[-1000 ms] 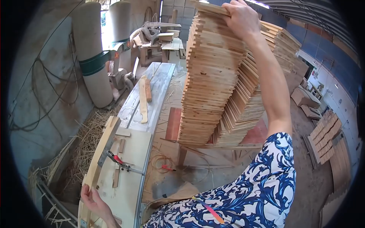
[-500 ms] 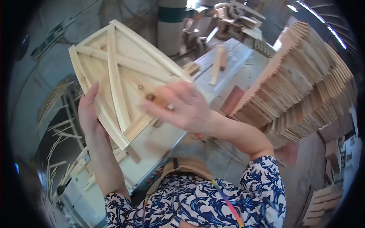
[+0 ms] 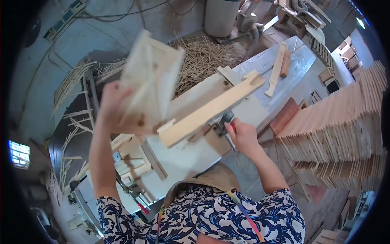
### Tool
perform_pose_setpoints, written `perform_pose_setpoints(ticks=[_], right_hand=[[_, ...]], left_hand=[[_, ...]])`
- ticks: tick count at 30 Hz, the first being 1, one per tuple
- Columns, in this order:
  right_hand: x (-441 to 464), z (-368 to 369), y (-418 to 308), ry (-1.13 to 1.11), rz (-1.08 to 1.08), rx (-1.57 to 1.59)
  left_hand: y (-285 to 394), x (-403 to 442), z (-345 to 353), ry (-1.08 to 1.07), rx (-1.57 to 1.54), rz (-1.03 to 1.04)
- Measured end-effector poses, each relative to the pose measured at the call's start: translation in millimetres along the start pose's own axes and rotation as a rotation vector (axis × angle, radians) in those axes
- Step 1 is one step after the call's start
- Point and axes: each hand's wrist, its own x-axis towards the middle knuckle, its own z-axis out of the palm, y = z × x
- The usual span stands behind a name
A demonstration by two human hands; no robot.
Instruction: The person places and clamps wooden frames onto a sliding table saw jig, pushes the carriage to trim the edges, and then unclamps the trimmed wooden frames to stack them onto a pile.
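Note:
My left hand (image 3: 111, 99) grips the left edge of a pale wooden panel with battens (image 3: 148, 77); both are smeared by motion. The panel is raised and tilted above the left part of the worktable (image 3: 178, 158). My right hand (image 3: 244, 137) is closed around the red handle of a toggle clamp (image 3: 221, 125). Beside the clamp, a long light wooden bar (image 3: 215, 106) runs diagonally over the table. The panel's lower corner is near the left end of this bar; whether they touch I cannot tell.
A second red-handled clamp (image 3: 134, 191) sits at the lower left by wooden blocks. Shaped wooden pieces (image 3: 277, 73) lie on the table's far right. Tall stacks of boards (image 3: 333, 122) stand to the right. Thin offcuts (image 3: 207, 61) are heaped behind the table.
My left hand has lifted the panel and tilted it more upright. My right hand has moved right and down, from over the panel to the clamp handle. The view has shifted, showing the wooden bar.

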Motion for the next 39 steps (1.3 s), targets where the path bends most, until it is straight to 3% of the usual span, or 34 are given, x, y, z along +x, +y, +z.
perform_pose_setpoints(ticks=[3, 6, 11, 13, 17, 21, 23, 26, 27, 28, 29, 30, 31, 32, 33, 36, 39], right_hand=[[1.4, -4.7, 2.9, -0.052, 0.017, 0.045], [7.3, -9.1, 8.7, -0.106, 0.009, 0.082], [7.6, -12.8, 13.4, -0.104, 0.024, 0.168], [6.5, -15.0, 16.0, -0.131, 0.019, 0.201], [-6.5, -26.0, 20.5, -0.142, 0.011, 0.235], [-40.6, -45.0, 20.2, -0.287, 0.166, 0.209], [-48.7, -36.1, 18.9, -0.248, 0.180, 0.159], [-53.5, -2.1, 24.1, -0.160, 0.248, 0.114], [-47.5, 20.5, 27.9, -0.129, 0.335, 0.152], [-36.6, 49.8, 34.4, -0.250, 0.519, 0.181], [-40.7, 82.4, 44.9, -0.201, 0.676, 0.313], [-50.8, 102.0, 51.5, -0.084, 0.619, 0.277], [-48.9, 101.0, 55.4, -0.075, 0.567, 0.257], [-51.6, 98.3, 63.1, -0.051, 0.550, 0.217], [-54.9, 103.7, 56.0, -0.037, 0.518, 0.215], [-53.4, 98.5, 49.9, 0.033, 0.509, 0.183], [-57.0, 109.4, 54.0, 0.075, 0.480, 0.163]], left_hand=[[-7.3, 45.3, 79.0, -0.257, 0.151, -0.178], [-45.0, 94.1, 135.6, -0.462, 0.289, -0.084], [-112.9, 123.5, 210.9, -0.444, 0.491, 0.059], [-127.7, 118.1, 235.7, -0.544, 0.548, -0.039], [-121.4, 134.8, 259.4, -0.648, 0.566, -0.085], [-102.9, 159.7, 277.8, -0.708, 0.546, -0.139], [-108.7, 159.4, 283.2, -0.730, 0.529, -0.161], [-141.8, 174.2, 278.3, -0.783, 0.475, -0.009], [-203.3, 192.1, 280.7, -0.798, 0.291, -0.087], [-218.2, 199.8, 281.0, -0.792, 0.259, 0.104], [-179.1, 193.0, 283.1, -0.791, 0.356, 0.133], [-227.3, 227.3, 283.7, -0.854, 0.339, -0.034], [-227.7, 237.6, 283.1, -0.828, 0.409, 0.072], [-192.0, 221.4, 282.9, -0.838, 0.267, -0.002], [-212.7, 247.1, 279.6, -0.855, 0.481, -0.051], [-165.2, 233.6, 268.6, -0.772, 0.520, -0.099], [-107.7, 185.7, 254.6, -0.391, 0.526, -0.007]])
